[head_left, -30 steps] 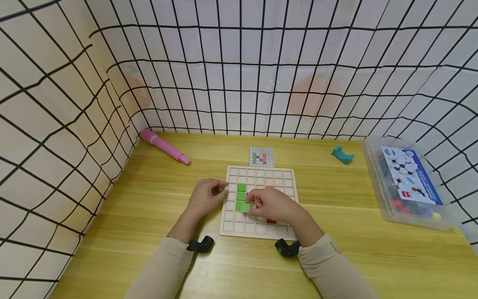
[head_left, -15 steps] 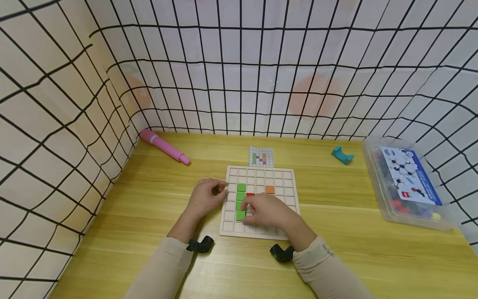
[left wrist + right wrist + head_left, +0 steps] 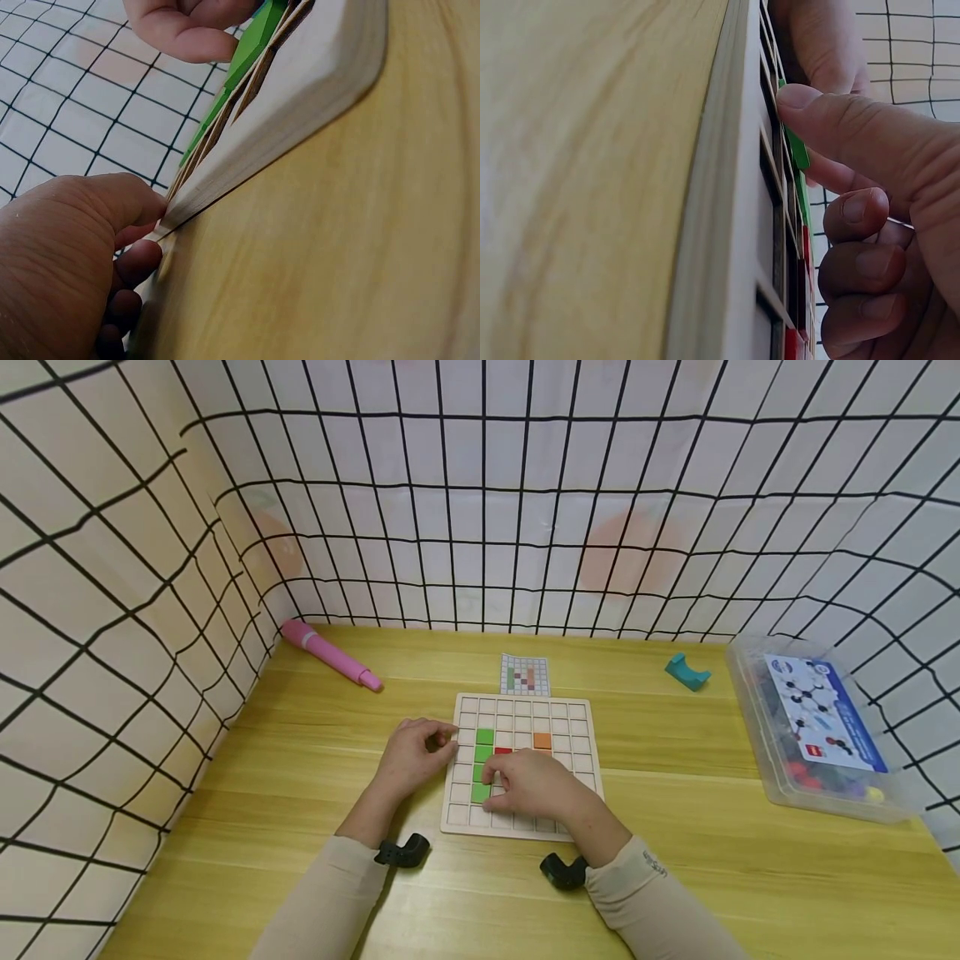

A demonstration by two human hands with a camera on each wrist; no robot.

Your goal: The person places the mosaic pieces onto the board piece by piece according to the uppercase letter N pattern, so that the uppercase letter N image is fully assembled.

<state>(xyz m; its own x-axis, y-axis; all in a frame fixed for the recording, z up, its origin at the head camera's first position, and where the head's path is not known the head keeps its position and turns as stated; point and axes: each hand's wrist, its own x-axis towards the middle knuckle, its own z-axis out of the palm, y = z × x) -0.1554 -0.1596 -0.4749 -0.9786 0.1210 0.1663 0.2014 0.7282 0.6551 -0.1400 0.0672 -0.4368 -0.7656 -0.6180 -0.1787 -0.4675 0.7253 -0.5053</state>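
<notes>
A square wooden grid board lies flat on the table. Along its left side runs a column of green tiles. My right hand pinches the lowest green tile between thumb and index finger; in the right wrist view that tile sits slightly tilted over its cell, thumb on its near edge. My left hand holds the board's left edge, thumb on top at the rim. A red tile and an orange tile sit in other cells. My right hand hides several cells.
Behind the board lies a small printed pattern card. A pink tube-shaped object is at the back left. A teal curved piece and a clear plastic box stand to the right. Black wire mesh encloses the table.
My right hand has brought the green tile down and slightly left, to the column's lowest spot, then shifted it a little further left. The left hand has stayed put.
</notes>
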